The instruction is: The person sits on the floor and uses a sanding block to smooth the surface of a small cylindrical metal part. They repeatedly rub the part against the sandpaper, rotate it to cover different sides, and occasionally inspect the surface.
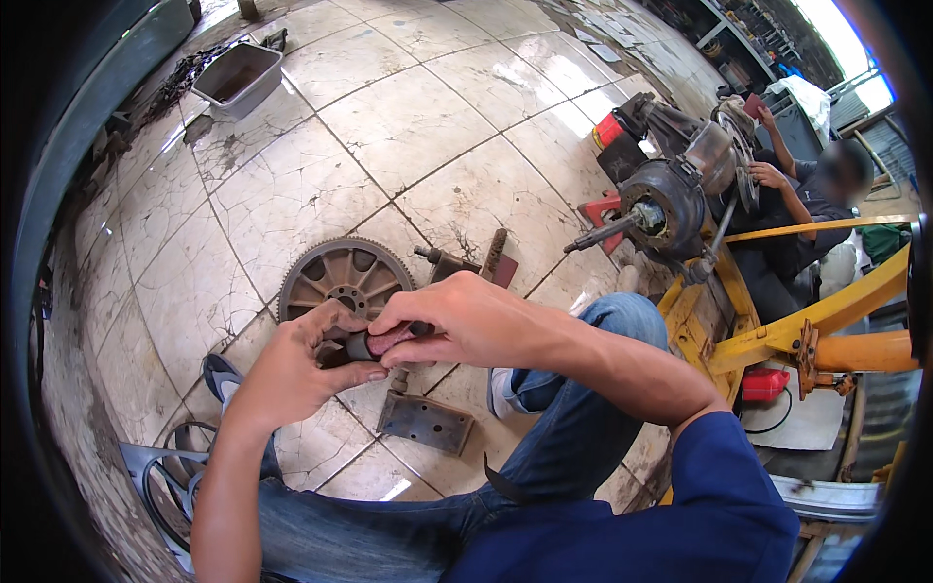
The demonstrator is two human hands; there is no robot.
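Person seated low on the floor (pixel 408 126), blue sleeve and jeans nearest the camera. Left hand (pixel 296 364) curled around a small dark cylindrical part (pixel 360 346), gripping it from below. Right hand (pixel 457 321) closed from above, fingers pinching a reddish-brown abrasive scrap (pixel 391 337) against the same part. Both hands touching at the part, held above the floor in front of the knees.

Directly under the hands: flat rusty plate (pixel 425 423) lying on the tiles. Left of it, a shoe tip (pixel 222 374); further left, a grey wheel cover (pixel 165 481) at the picture's lower edge.

Just beyond the hands: toothed ring gear (pixel 340 272), flat on the floor, partly hidden by the left hand. Beside it to the right, a rusty bracket with bolt (pixel 462 262).

Further right: axle hub assembly (pixel 666 199) resting on a yellow stand (pixel 777 335). Second person (pixel 807 194) seated behind it, hands on the assembly.

Far left: grey plastic tub (pixel 238 78) on the tiles
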